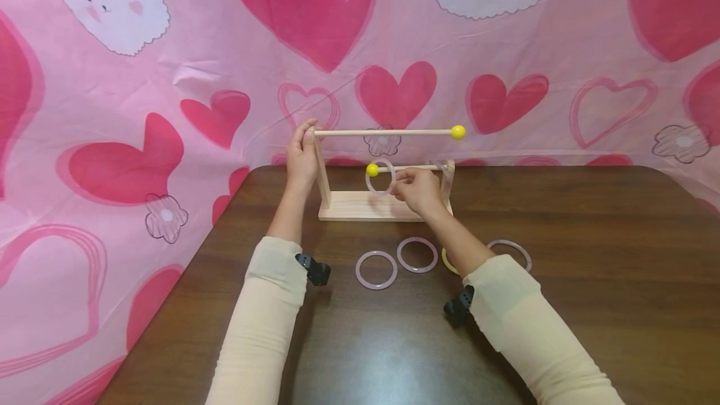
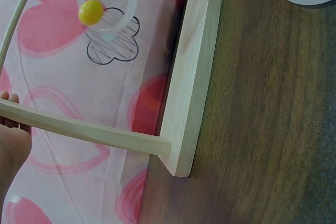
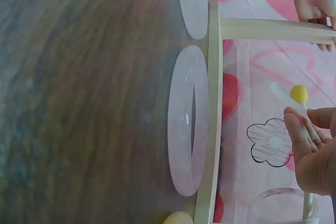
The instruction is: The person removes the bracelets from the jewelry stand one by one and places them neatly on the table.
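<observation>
A pale wooden stand point(image 1: 365, 207) has two uprights and two rods with yellow ball ends. My left hand point(image 1: 300, 160) grips the top of its left upright, where the upper rod point(image 1: 388, 133) begins. With thumb and fingers, my right hand point(image 1: 419, 191) pinches a translucent pinkish ring point(image 2: 131, 3) at the free end of the lower rod point(image 1: 416, 169). The yellow ball point(image 1: 372, 170) overlaps the ring's left side in the head view. Another clear ring point(image 3: 256, 203) hangs on that lower rod by the right upright.
On the dark wooden table point(image 1: 365, 342) in front of the stand lie two pinkish rings, one at left point(image 1: 376, 287) and one nearer the middle point(image 1: 417, 270). A yellow ring point(image 1: 447, 261) and another pale ring point(image 1: 528, 256) lie partly behind the right forearm. A pink heart-print cloth point(image 1: 225, 36) hangs behind.
</observation>
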A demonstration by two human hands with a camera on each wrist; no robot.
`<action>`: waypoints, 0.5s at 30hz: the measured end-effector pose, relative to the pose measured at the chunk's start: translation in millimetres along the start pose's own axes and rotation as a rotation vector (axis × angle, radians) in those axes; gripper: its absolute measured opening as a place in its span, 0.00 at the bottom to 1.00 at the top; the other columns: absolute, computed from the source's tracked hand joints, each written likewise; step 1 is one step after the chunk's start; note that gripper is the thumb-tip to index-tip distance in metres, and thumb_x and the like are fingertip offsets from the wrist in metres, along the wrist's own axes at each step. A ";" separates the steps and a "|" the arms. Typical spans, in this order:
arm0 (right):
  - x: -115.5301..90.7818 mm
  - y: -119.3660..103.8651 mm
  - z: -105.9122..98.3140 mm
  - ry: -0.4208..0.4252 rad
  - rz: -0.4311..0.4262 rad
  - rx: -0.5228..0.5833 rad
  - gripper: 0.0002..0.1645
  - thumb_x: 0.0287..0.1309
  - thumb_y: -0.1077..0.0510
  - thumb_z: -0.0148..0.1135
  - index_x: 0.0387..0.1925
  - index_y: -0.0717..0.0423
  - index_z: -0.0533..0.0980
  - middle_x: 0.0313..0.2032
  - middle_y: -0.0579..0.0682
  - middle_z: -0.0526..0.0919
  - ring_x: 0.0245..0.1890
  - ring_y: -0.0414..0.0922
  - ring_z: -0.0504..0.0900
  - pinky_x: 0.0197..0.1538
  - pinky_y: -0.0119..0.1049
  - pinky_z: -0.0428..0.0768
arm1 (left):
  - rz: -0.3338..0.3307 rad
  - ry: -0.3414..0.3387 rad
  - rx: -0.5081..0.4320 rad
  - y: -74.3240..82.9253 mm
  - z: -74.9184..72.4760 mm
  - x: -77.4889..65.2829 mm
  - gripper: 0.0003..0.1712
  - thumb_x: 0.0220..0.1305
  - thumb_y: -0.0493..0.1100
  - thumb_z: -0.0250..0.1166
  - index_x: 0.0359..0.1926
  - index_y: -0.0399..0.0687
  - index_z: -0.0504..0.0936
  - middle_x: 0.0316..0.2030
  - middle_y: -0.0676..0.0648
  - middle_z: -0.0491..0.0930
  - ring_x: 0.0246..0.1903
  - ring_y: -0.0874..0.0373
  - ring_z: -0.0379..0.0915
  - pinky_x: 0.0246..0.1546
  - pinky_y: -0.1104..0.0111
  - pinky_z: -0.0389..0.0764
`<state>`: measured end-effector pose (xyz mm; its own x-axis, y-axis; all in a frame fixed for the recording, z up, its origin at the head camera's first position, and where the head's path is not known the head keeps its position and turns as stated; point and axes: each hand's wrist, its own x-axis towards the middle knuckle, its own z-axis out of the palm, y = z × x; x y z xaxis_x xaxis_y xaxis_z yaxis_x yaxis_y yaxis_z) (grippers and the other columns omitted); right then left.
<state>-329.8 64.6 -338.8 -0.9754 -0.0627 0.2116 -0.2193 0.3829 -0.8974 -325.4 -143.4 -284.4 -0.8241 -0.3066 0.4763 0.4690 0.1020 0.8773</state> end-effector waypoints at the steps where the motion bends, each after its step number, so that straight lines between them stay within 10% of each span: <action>1: 0.2 -0.2 -0.2 -0.003 0.000 -0.001 0.10 0.53 0.66 0.58 0.37 0.69 0.78 0.30 0.60 0.84 0.25 0.44 0.83 0.30 0.30 0.79 | -0.004 0.000 0.001 0.1 0.1 -0.1 0.18 0.71 0.39 0.46 0.55 0.32 0.71 0.47 0.34 0.75 0.48 0.44 0.69 0.47 0.68 0.69; 15: -0.5 -9.3 -5.7 -0.046 0.006 0.035 0.12 0.54 0.66 0.57 0.40 0.69 0.78 0.33 0.62 0.83 0.30 0.48 0.84 0.31 0.29 0.79 | -0.003 -0.004 -0.026 -19.8 -1.2 11.5 0.19 0.70 0.40 0.47 0.56 0.34 0.71 0.48 0.34 0.75 0.50 0.45 0.70 0.48 0.68 0.68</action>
<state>-327.2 66.3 -328.3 -0.9767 -0.1030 0.1885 -0.2130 0.3507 -0.9120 -343.8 -150.1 -296.4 -0.8267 -0.3036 0.4737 0.4744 0.0766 0.8770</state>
